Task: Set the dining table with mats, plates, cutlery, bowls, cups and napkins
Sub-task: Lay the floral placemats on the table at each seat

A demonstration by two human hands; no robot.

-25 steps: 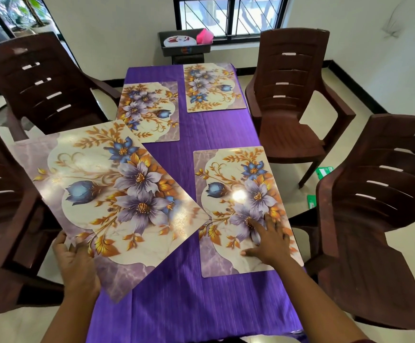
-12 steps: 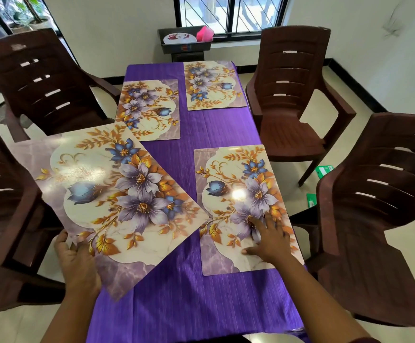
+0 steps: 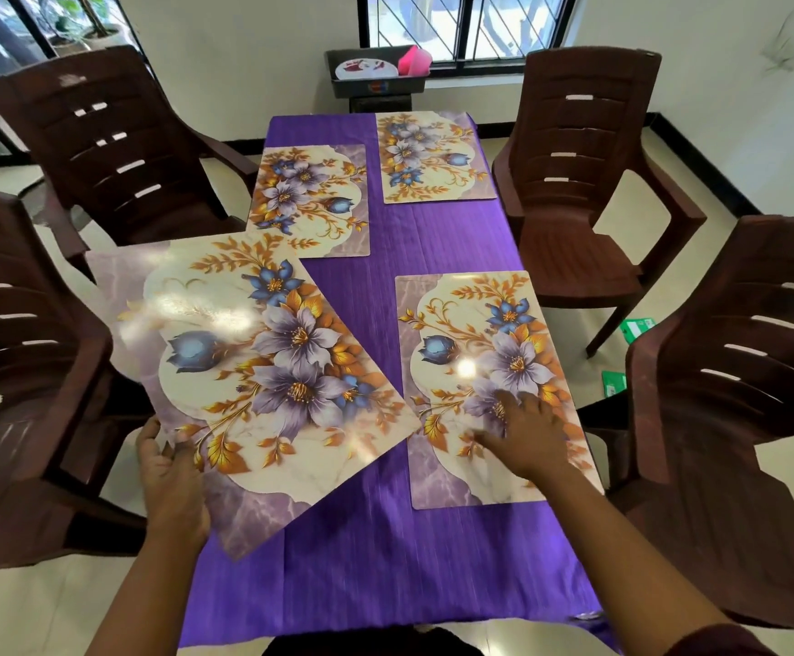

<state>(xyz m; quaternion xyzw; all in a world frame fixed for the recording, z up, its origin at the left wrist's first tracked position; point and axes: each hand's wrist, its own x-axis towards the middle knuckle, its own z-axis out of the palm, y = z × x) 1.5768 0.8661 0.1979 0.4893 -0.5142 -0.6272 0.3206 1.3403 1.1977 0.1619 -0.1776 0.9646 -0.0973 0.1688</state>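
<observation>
Centrally, a long surface (image 3: 385,551) draped in a purple cloth runs away from the viewer, with four floral mats in view. The left hand (image 3: 172,480) grips the near-left corner of the held mat (image 3: 253,371), fingers curled round its edge; this mat is turned at an angle to the surface, overhangs the left edge, and appears raised off the cloth at its near corner. The right hand (image 3: 527,433) lies palm down with fingers spread and nearly straight, pressing flat on the near-right mat (image 3: 494,381), which lies square to the surface and close to its right edge. The right-hand corner of the held mat comes just beside the left edge of the near-right mat; whether they touch cannot be told. Farther off, the far-left mat (image 3: 309,201) lies flat along the left edge, its near edge partly covered by the held mat, and the far-right mat (image 3: 432,158) lies flat at the far right corner. Brown plastic chairs stand two to each long side: the near-left chair (image 3: 21,352), far-left chair (image 3: 101,144), far-right chair (image 3: 584,172) and near-right chair (image 3: 735,409). Beyond the far end, under a window, a dark tray (image 3: 376,85) holds a round plate and a pink object.
</observation>
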